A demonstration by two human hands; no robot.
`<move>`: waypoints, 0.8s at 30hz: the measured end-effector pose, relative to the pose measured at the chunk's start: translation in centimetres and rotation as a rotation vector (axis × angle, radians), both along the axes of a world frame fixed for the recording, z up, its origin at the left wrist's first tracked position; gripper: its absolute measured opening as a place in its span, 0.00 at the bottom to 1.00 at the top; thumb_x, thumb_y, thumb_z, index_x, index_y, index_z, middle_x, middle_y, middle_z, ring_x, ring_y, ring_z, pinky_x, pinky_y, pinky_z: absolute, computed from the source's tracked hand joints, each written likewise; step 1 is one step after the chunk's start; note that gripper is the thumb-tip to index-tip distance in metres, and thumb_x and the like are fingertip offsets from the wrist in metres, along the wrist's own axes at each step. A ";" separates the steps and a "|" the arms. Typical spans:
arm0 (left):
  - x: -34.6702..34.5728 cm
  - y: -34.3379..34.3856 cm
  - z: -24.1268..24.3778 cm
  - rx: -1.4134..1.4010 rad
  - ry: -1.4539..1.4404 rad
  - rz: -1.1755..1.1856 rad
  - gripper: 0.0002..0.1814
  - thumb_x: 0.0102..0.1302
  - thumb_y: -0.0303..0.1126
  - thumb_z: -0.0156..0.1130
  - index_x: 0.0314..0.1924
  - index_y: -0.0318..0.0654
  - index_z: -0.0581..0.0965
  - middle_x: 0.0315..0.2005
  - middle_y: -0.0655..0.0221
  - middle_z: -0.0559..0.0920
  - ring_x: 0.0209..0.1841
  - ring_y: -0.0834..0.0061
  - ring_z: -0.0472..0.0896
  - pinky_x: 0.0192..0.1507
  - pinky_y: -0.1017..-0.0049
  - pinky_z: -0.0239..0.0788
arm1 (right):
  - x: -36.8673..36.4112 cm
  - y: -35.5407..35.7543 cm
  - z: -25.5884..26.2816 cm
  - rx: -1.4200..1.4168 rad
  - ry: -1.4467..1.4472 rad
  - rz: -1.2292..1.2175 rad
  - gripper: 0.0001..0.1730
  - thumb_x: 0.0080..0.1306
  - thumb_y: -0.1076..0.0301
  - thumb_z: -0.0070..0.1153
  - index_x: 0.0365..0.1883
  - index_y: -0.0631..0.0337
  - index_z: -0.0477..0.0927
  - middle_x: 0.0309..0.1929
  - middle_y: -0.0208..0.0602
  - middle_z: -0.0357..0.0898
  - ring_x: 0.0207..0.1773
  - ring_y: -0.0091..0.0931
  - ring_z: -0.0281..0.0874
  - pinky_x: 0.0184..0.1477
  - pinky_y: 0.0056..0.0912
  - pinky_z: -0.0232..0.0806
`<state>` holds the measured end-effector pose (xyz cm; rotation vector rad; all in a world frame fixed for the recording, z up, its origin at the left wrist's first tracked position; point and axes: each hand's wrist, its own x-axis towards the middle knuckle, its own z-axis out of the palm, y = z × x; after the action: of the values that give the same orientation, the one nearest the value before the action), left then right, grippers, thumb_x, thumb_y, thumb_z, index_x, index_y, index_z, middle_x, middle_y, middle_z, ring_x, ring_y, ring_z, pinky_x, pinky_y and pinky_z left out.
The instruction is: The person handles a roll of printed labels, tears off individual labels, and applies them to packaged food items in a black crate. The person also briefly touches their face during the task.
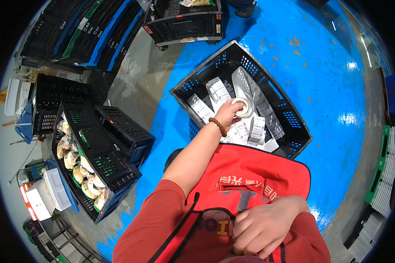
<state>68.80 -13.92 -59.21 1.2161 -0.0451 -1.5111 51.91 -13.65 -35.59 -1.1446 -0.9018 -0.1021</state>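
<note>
My left hand (228,113), with a brown beaded bracelet (218,127) on its wrist, grips a roll of white label tape (244,107). The thumb is at the roll's hollow core. Under it stands a black perforated plastic crate (283,108) holding several strips of printed labels (217,90). A pale, wide strip (241,80) runs from near the roll to the crate's far side. My right hand (260,230) is bent in against my chest, fingers curled, over the red apron (266,164). Its palm is hidden.
At left, a tilted black crate (95,141) holds bagged food items (80,172). Another crate (184,28) stands on a wheeled base at the top, near a person's shoe (245,13). Stacked crates (85,33) fill the upper left; the floor (326,92) is blue.
</note>
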 end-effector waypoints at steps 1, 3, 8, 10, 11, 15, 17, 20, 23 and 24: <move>0.0 0.0 0.2 0.008 -0.006 -0.001 0.16 0.57 0.36 0.57 0.46 0.47 0.70 0.39 0.76 0.77 0.44 0.80 0.74 0.44 0.73 0.64 | 0.3 0.6 -0.1 0.048 0.019 0.008 0.21 0.65 0.52 0.44 0.30 0.65 0.71 0.31 0.42 0.70 0.33 0.39 0.69 0.36 0.40 0.62; 0.0 0.0 0.1 0.009 0.001 0.000 0.16 0.57 0.36 0.57 0.46 0.47 0.71 0.39 0.75 0.77 0.44 0.80 0.74 0.44 0.73 0.64 | 0.5 1.9 -0.2 0.122 0.036 -0.022 0.23 0.66 0.52 0.42 0.37 0.68 0.70 0.37 0.50 0.71 0.38 0.45 0.70 0.41 0.45 0.63; -0.2 -0.2 0.5 -0.002 -0.004 -0.018 0.15 0.57 0.35 0.57 0.45 0.47 0.71 0.39 0.75 0.77 0.44 0.79 0.73 0.44 0.72 0.63 | 0.2 3.4 0.4 0.219 0.075 -0.118 0.24 0.66 0.51 0.42 0.43 0.67 0.69 0.45 0.51 0.71 0.43 0.47 0.70 0.44 0.46 0.64; -0.2 0.0 0.5 -0.007 -0.005 -0.010 0.15 0.56 0.35 0.57 0.45 0.46 0.71 0.39 0.75 0.77 0.43 0.79 0.73 0.44 0.72 0.63 | 0.4 3.0 0.0 0.207 0.062 -0.039 0.23 0.66 0.52 0.42 0.42 0.66 0.70 0.45 0.50 0.71 0.42 0.46 0.70 0.43 0.45 0.64; -0.2 0.0 0.4 -0.002 -0.007 -0.007 0.15 0.56 0.35 0.57 0.45 0.46 0.71 0.39 0.75 0.77 0.43 0.79 0.73 0.44 0.72 0.63 | 0.4 2.7 -0.2 0.181 0.050 -0.030 0.22 0.66 0.52 0.42 0.41 0.66 0.70 0.43 0.49 0.72 0.40 0.45 0.71 0.41 0.44 0.64; -0.1 0.0 0.4 0.004 -0.019 -0.004 0.15 0.56 0.35 0.57 0.45 0.46 0.70 0.39 0.74 0.76 0.43 0.79 0.73 0.43 0.72 0.64 | 0.5 1.6 -0.5 0.130 0.023 0.066 0.18 0.66 0.55 0.44 0.32 0.62 0.72 0.34 0.44 0.73 0.32 0.40 0.71 0.33 0.41 0.62; 0.0 0.1 0.6 0.002 -0.023 -0.003 0.15 0.56 0.36 0.57 0.45 0.46 0.70 0.39 0.74 0.76 0.43 0.79 0.73 0.43 0.72 0.64 | 0.6 1.4 -0.6 0.190 0.008 0.088 0.16 0.66 0.57 0.45 0.27 0.61 0.71 0.30 0.42 0.72 0.28 0.39 0.69 0.29 0.40 0.59; -0.1 0.1 0.7 -0.004 -0.022 -0.002 0.16 0.56 0.35 0.57 0.45 0.45 0.70 0.39 0.73 0.76 0.43 0.79 0.74 0.43 0.72 0.64 | 0.6 1.2 -0.3 0.367 0.104 0.148 0.15 0.65 0.59 0.47 0.23 0.60 0.71 0.29 0.41 0.71 0.28 0.38 0.69 0.28 0.38 0.59; -0.1 0.1 0.2 -0.009 -0.018 -0.007 0.16 0.56 0.35 0.57 0.46 0.45 0.70 0.40 0.73 0.77 0.43 0.79 0.74 0.43 0.72 0.65 | 0.8 1.4 -0.3 0.470 0.172 0.142 0.13 0.64 0.61 0.49 0.23 0.60 0.72 0.29 0.42 0.72 0.30 0.38 0.71 0.31 0.38 0.61; -0.1 0.0 0.1 -0.012 -0.013 -0.011 0.17 0.56 0.35 0.57 0.46 0.45 0.70 0.40 0.73 0.77 0.43 0.79 0.74 0.43 0.72 0.65 | 0.8 1.5 -0.3 0.484 0.181 0.125 0.13 0.64 0.62 0.50 0.24 0.60 0.72 0.30 0.42 0.72 0.30 0.37 0.71 0.31 0.37 0.62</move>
<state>68.71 -13.88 -59.08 1.2182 -0.0699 -1.5105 52.69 -12.14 -35.94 -0.6349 -0.7323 -0.1057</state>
